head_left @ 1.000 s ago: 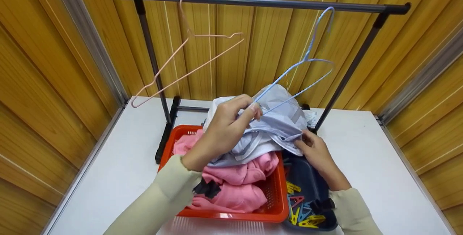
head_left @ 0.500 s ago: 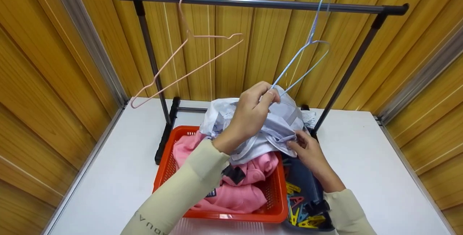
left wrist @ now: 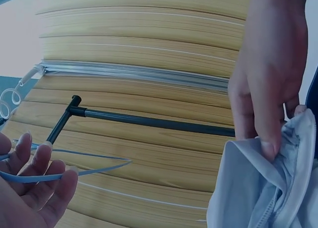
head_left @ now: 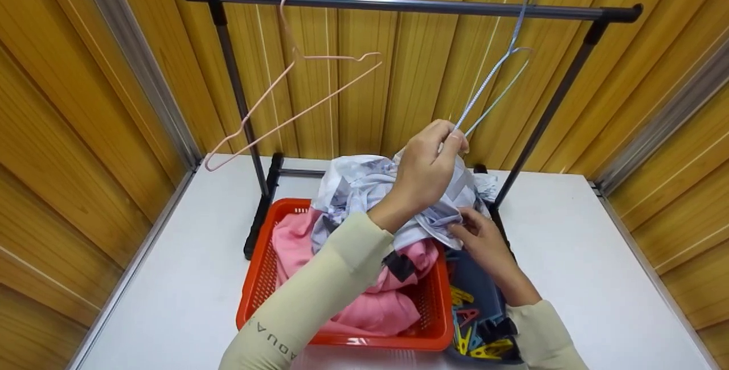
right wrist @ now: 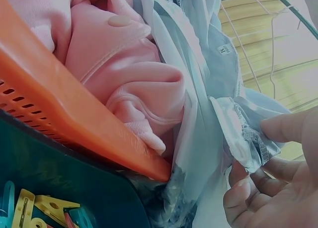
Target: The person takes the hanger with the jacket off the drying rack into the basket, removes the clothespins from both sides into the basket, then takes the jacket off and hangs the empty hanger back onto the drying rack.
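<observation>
My left hand [head_left: 428,168] grips one end of a blue wire hanger [head_left: 516,34]. The hanger slants up to the right, its hook overlapping the rack bar in the head view. Lower down, my right hand [head_left: 484,239] pinches the edge of a pale blue-grey garment [head_left: 364,188]. That garment lies crumpled over the back of a red basket [head_left: 447,301]; the right wrist view shows a zip and a small size label [right wrist: 224,49] on it. Pink clothes [head_left: 376,313] fill the basket beneath. The left forearm hides part of them.
A dark clothes rack [head_left: 398,3] stands behind, against wood-panelled walls. From its bar hangs a pink hanger [head_left: 342,57]. Right of the basket sits a dark blue bin [head_left: 484,279] with several coloured clothespins [head_left: 464,341].
My left hand has moved up and to the right with the blue hanger, raising its hook above the bar's height in view. My right hand, still pinching the garment, has shifted slightly left.
</observation>
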Demonstrator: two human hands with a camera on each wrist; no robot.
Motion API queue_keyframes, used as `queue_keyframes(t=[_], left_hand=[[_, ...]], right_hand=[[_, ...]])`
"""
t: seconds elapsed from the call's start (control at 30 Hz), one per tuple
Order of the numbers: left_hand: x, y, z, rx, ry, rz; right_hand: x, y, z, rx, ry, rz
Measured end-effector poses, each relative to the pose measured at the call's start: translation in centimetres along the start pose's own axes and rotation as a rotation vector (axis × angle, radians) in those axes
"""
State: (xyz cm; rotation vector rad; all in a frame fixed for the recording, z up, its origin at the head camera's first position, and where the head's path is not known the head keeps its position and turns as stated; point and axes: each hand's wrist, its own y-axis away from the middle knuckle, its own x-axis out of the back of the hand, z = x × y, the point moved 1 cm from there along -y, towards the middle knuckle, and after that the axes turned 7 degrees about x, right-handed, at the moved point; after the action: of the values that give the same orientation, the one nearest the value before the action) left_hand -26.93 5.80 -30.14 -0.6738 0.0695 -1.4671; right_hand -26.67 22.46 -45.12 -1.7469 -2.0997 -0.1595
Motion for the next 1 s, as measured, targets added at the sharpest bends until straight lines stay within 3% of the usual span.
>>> queue_keyframes(t=[0.3,0.43,0.57,0.77,1.0], left_hand=[[-1.7,-0.2,-1.1,0.061,-0.053,-0.046],[-2.0,0.1,-1.6,0.067,-0.042,-0.068],[-2.0,0.4,-2.0,0.058,-0.052,-0.135],[-1.3,1.1,-3.1,0.049,-0.135,-0.243],[1.2,2.0,-5.7,0.121,-0.203,-0.283]], right_hand=[[-0.2,0.0,-0.1,0.019,-0.025,-0.056],[-0.2,0.0,-0.2,0.034,0.034,-0.028],[-0.1,0.0,-0.2,0.042,0.045,0.033],[0.0,-0.3,0.1,0.075,0.058,0.143],[0.5,-0.3,0.0,-0.042,0.021,0.200]])
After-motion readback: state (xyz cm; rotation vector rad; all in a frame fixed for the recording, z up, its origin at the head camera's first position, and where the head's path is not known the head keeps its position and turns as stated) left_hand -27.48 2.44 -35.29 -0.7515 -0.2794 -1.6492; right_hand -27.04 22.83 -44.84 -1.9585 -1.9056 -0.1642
